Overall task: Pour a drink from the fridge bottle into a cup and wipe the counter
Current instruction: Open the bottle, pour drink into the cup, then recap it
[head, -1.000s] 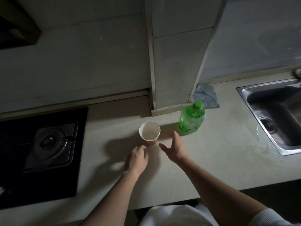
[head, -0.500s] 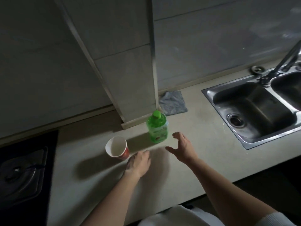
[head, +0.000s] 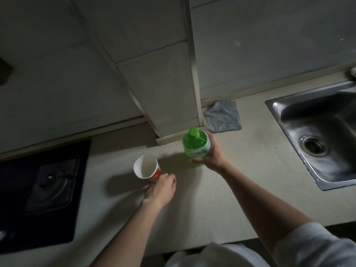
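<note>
- Broadly: pale speckled table (head: 240,189), matte; stainless sink (head: 316,135) set in at right, black glass hob (head: 38,189) at left.
- Grey fuzzy cloth (head: 223,116) lies flat by the tiled column.
- Green translucent bottle (head: 196,147), capped, upright near the column; right hand (head: 213,155), grip wrapped round its body.
- Paper cup (head: 147,167), white inside, red outside, tilted; left hand (head: 160,189), grip pinching its base.
</note>
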